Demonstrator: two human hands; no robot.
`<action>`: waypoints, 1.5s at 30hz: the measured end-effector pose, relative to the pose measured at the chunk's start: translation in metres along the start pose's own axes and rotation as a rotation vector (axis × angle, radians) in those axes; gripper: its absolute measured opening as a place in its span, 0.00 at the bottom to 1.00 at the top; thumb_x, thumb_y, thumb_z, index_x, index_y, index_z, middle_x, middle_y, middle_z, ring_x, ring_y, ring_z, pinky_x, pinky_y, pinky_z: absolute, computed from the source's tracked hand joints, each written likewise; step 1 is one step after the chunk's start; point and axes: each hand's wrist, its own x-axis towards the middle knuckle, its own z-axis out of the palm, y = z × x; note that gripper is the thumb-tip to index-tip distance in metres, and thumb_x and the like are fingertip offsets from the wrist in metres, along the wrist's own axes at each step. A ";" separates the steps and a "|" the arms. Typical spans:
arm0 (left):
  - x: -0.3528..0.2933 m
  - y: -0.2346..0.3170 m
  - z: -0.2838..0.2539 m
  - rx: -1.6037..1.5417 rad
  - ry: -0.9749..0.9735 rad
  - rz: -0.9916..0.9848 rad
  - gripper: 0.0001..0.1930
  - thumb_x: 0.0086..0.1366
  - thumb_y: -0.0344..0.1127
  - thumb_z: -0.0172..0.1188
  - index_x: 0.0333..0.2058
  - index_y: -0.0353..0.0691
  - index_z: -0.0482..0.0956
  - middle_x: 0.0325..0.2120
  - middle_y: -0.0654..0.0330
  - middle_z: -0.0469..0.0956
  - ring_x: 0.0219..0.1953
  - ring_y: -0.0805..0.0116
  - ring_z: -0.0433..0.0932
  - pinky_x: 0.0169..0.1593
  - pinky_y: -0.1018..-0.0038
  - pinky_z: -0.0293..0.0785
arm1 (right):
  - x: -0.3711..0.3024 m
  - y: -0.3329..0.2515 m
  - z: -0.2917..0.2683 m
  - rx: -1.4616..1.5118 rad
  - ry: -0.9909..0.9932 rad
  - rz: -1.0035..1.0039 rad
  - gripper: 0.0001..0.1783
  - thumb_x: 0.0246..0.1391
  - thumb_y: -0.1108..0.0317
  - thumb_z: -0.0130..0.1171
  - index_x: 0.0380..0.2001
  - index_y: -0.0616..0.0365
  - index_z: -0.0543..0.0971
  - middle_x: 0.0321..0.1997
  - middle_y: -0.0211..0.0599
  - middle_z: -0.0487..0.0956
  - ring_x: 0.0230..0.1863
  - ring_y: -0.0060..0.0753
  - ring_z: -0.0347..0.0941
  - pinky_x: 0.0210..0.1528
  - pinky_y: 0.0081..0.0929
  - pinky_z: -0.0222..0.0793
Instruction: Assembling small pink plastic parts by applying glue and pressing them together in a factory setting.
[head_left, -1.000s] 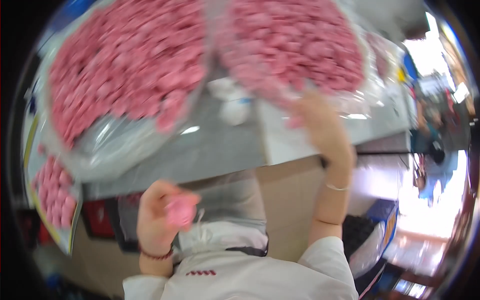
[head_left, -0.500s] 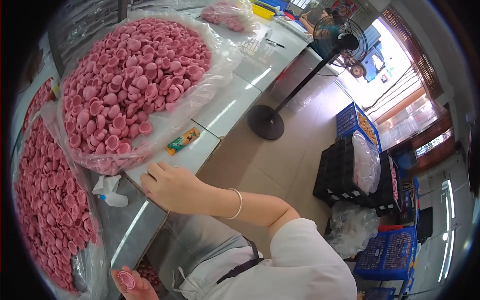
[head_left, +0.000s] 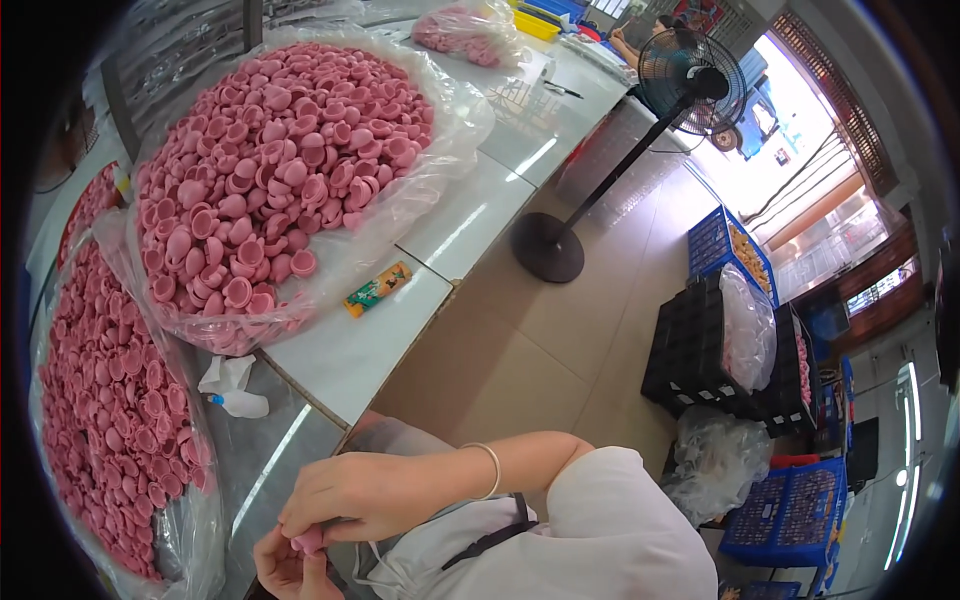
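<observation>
Our left hand (head_left: 288,575) and right hand (head_left: 350,492), fingers (head_left: 300,508) closed around a small pink piece (head_left: 310,541) they partly hide, near the desk (head_left: 335,365) edge, white bottle (head_left: 243,404) and tissue (head_left: 226,374) beyond, two bagged heaps of pink cups (head_left: 265,200), orange-green packet (head_left: 378,289) beside one, black fan (head_left: 547,250) on the floor (head_left: 490,370)

No text can be read; markings on the orange-green packet (head_left: 378,289) are too small

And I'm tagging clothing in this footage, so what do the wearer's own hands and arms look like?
The right hand and left hand are ungloved. The right arm has a thin, pale, smooth bangle and a plain white short sleeve. The left sleeve is out of view.
</observation>
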 end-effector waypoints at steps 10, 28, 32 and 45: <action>-0.004 0.000 -0.003 0.044 -0.027 0.021 0.17 0.51 0.23 0.56 0.41 0.31 0.65 0.34 0.59 0.71 0.36 0.74 0.70 0.40 0.80 0.66 | -0.003 0.004 0.003 -0.090 0.013 -0.065 0.09 0.35 0.75 0.57 0.25 0.58 0.71 0.25 0.33 0.72 0.32 0.37 0.67 0.33 0.30 0.64; -0.004 0.006 0.005 -0.054 -0.002 -0.080 0.24 0.52 0.22 0.55 0.47 0.34 0.56 0.31 0.57 0.73 0.34 0.75 0.70 0.40 0.82 0.65 | -0.006 -0.002 0.006 -0.276 0.038 -0.050 0.06 0.37 0.71 0.56 0.22 0.57 0.70 0.23 0.33 0.70 0.31 0.35 0.66 0.32 0.30 0.62; -0.004 0.004 0.002 -0.021 -0.020 -0.072 0.25 0.51 0.24 0.57 0.47 0.34 0.56 0.32 0.57 0.73 0.34 0.75 0.70 0.40 0.82 0.64 | -0.006 0.000 0.006 -0.290 0.025 -0.110 0.06 0.37 0.71 0.56 0.22 0.57 0.70 0.23 0.33 0.70 0.31 0.35 0.66 0.31 0.29 0.62; 0.004 0.006 0.000 0.285 -0.042 -0.001 0.19 0.52 0.32 0.59 0.40 0.28 0.67 0.31 0.61 0.71 0.34 0.77 0.69 0.38 0.84 0.64 | -0.005 0.003 0.021 -0.693 0.118 -0.458 0.09 0.43 0.72 0.52 0.29 0.66 0.70 0.33 0.42 0.73 0.36 0.35 0.69 0.31 0.26 0.63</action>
